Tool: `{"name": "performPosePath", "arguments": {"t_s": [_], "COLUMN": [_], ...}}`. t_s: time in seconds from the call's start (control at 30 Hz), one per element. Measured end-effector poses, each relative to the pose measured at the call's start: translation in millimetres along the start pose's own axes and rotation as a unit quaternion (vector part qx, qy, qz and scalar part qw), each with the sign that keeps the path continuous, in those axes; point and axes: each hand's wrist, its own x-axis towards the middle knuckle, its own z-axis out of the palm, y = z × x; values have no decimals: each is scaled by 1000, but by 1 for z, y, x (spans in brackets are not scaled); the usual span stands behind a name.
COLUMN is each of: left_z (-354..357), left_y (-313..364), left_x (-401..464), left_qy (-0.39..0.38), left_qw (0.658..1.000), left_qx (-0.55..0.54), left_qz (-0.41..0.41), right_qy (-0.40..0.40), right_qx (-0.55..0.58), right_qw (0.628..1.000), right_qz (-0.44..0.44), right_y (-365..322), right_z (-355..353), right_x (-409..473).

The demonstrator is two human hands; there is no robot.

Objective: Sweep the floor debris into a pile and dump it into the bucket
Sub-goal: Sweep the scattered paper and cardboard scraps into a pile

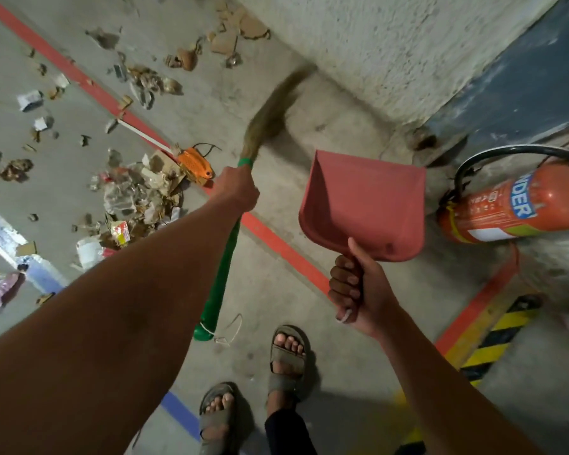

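**Broom in one hand, dustpan in the other, litter spread on the floor**

The left hand (235, 192) reaches forward at the end of a long, outstretched arm, its fingers wrapped round the green handle of a grass broom (225, 254). The handle's butt end, with a white cord loop, points back towards the feet; the brush end is blurred over the concrete floor (309, 372) near the base of a rough wall.

The right hand (355, 287) is held lower and nearer, fingers curled round the short handle of a pink plastic dustpan (363, 198), thumb up along its back. The pan is held above the floor, its open mouth facing away.

An orange-red fire extinguisher (519, 205) lies on its side at right; its blue label reads only "NDER", the rest cut off.

The debris (138, 195), consisting of torn cardboard, paper, wrappers and clear plastic, lies scattered left of a red floor line (276, 241), densest beside an orange object.
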Motion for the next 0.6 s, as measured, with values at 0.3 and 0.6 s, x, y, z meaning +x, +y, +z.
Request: {"name": "performPosePath", "arguments": {"t_s": [0.3, 0.6], "left_z": [23, 41], "left_y": [-66, -159], "left_x": [-74, -76], "left_qy": [59, -55], "left_qw": [982, 998], "left_qx": [-69, 23], "left_qz": [164, -31], "right_qy": [-9, -31], "right_qx": [-33, -89], "right_qw": [999, 995], "right_qz": [12, 42], "right_y": [12, 40], "right_z": [44, 60], "right_x": [-4, 16]}}
